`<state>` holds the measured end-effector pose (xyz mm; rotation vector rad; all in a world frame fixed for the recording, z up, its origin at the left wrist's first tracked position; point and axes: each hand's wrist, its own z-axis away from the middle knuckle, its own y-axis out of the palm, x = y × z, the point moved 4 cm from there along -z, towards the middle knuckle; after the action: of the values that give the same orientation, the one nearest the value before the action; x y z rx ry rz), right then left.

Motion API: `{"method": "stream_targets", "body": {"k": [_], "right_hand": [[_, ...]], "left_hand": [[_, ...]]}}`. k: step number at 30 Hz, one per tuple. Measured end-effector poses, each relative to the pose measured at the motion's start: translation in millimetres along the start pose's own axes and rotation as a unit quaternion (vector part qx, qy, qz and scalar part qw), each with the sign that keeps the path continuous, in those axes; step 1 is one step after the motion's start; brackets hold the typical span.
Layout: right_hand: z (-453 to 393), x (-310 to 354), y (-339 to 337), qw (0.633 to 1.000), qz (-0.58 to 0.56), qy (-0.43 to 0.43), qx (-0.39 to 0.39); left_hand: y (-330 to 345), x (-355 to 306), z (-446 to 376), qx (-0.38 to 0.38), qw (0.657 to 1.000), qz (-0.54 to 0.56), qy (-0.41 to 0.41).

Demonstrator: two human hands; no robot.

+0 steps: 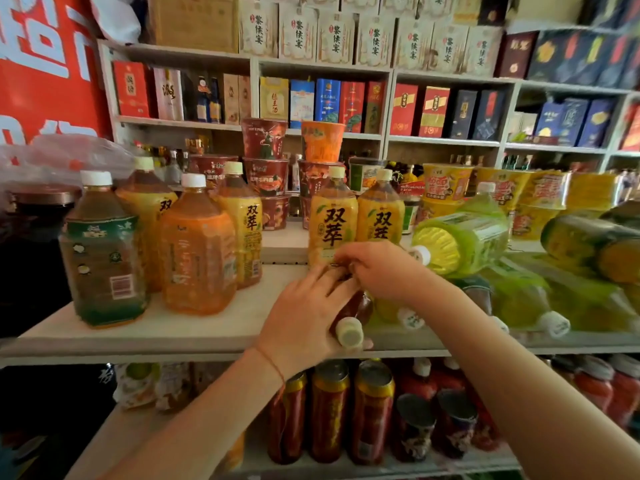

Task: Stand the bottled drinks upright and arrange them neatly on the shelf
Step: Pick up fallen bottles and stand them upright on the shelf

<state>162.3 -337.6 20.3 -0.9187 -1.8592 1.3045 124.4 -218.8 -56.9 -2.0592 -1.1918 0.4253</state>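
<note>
I have both hands on a dark brown bottle (356, 306) that lies on its side on the shelf (194, 327), its pale cap (349, 332) pointing toward me at the front edge. My left hand (308, 313) wraps over the bottle near the neck, fingers (325, 282) curled across its top and thumb underneath by the cap. My right hand (377, 268) grips the far end of the same bottle, fingers bent down around it.

Just behind my hands two yellow-labelled tea bottles (332, 220) stand upright side by side. To the left a group of upright bottles stands well apart from my hands: a green-labelled bottle (104, 251) at the front, an orange bottle (197, 251) beside it, and more yellow ones behind.

To the right, several green bottles (464, 240) lie tipped over in a heap, caps toward me, touching one another. Stacked noodle cups (265, 157) sit at the back.
</note>
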Motion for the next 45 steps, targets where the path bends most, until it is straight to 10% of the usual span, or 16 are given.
{"method": "stream_targets", "body": {"k": [6,15,21,30,37,45], "right_hand": [[23,-1,5,0.989,-0.123,-0.083,-0.009],[11,-23,-13,0.897,-0.423,-0.128,0.011],[-7,-7,-6,0.918,-0.371,-0.141,0.021],[-44,21,-5,0.979,-0.181,-0.013,-0.089],[-76,38,12,0.963,-0.196,0.12,-0.141],[-115,50,30,0.961,-0.086,0.175,-0.194]], "left_hand": [[-21,4,-13,-0.098,0.995,-0.011,-0.016],[-80,3,-58,-0.021,0.995,-0.073,-0.065],[-98,38,-79,0.045,0.983,0.043,-0.171],[-96,58,-70,-0.131,0.971,0.086,-0.183],[-59,74,-54,0.066,0.979,-0.049,-0.185],[-50,100,-57,0.098,0.973,-0.097,-0.188]]}}
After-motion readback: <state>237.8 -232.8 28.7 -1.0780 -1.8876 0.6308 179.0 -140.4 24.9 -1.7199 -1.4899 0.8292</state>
